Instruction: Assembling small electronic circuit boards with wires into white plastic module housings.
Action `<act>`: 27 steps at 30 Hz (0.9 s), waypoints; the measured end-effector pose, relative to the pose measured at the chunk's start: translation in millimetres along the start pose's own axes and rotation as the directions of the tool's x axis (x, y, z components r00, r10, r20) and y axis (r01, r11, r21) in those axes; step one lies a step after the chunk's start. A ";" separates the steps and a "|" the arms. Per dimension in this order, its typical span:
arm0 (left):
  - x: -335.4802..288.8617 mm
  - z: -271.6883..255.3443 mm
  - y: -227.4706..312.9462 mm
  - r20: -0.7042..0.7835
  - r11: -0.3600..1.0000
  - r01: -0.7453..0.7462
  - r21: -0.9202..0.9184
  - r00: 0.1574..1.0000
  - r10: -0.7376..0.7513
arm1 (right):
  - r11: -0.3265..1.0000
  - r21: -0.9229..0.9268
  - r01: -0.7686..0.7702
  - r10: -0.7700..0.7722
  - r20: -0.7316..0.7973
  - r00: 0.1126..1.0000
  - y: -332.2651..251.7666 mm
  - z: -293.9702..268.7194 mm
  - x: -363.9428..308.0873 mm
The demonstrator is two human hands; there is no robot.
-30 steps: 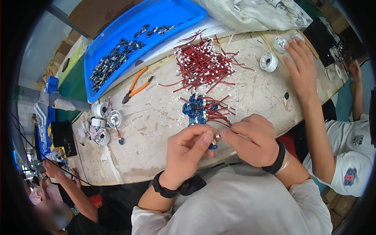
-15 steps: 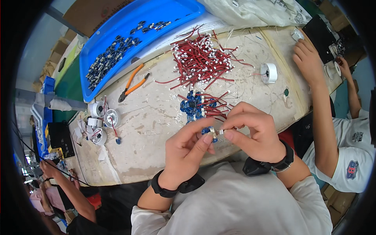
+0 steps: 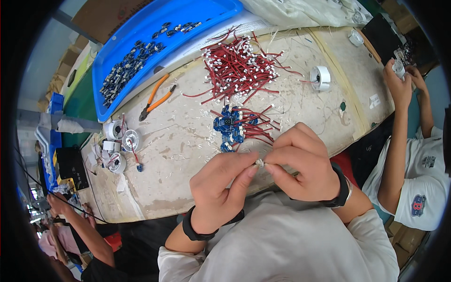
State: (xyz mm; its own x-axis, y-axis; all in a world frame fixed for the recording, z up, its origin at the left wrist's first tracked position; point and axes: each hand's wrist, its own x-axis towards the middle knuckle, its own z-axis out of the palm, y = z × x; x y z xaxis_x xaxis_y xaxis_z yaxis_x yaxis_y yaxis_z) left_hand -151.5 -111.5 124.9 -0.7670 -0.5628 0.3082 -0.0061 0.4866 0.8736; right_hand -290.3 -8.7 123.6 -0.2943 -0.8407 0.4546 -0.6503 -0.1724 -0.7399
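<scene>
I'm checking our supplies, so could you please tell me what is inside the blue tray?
The blue tray holds a heap of small blue parts, apparently circuit boards, and a looser group beside it. What lies beneath the heap's top layer is covered.

Printing shows on several things. Toward three o'clock, a neighbour's white T-shirt (image 3: 426, 181) has a block of dark lettering on the chest and, a bit lower, a shield-shaped blue-and-red sleeve patch (image 3: 417, 205). A cardboard box (image 3: 105, 15) toward eleven carries dark print, cut off by the rim. Near twelve, a white paper sheet (image 3: 246, 22) bears rows too fine to read; blue circuit boards (image 3: 229, 121) centrally show tiny pale marks.
</scene>
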 end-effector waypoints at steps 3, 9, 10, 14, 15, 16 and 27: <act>2.9 0.7 0.2 -0.023 0.992 -0.110 0.067 0.993 0.112 | 0.993 -0.075 0.096 -0.098 -0.023 0.995 1.1 0.6 -2.3; 2.2 -2.3 1.5 0.000 0.997 -0.076 0.012 0.997 0.076 | 0.998 0.021 0.057 -0.057 -0.037 0.998 -1.1 0.8 -5.6; 1.5 -3.0 2.6 0.002 0.997 -0.076 0.011 0.997 0.076 | 0.997 0.078 0.015 -0.014 -0.017 1.000 -2.2 0.3 -6.2; -0.1 -6.9 5.1 0.049 0.997 0.023 -0.076 0.999 -0.019 | 0.967 0.239 -0.091 0.081 0.053 0.995 -2.1 -0.8 -8.4; -0.2 -7.3 5.2 0.065 0.993 0.047 -0.108 0.997 -0.040 | 0.967 0.239 -0.091 0.081 0.053 0.995 -2.0 -1.7 -8.1; -0.6 -7.7 4.9 0.064 0.993 0.049 -0.107 0.997 -0.042 | 0.969 0.233 -0.083 0.068 0.071 0.995 -2.3 -2.7 -6.9; -1.8 -7.4 2.0 0.118 0.958 0.158 -0.238 0.984 -0.133 | 0.985 0.169 -0.044 0.034 0.065 0.997 -4.9 -3.6 -6.4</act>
State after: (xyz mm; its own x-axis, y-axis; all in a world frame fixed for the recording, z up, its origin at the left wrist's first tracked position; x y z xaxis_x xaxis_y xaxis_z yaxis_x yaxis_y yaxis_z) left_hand -145.4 -114.4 128.9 -0.8298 -0.5394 0.1430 0.0259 0.2188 0.9754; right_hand -287.8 -0.6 126.0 -0.2702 -0.8776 0.3961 -0.5089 -0.2191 -0.8325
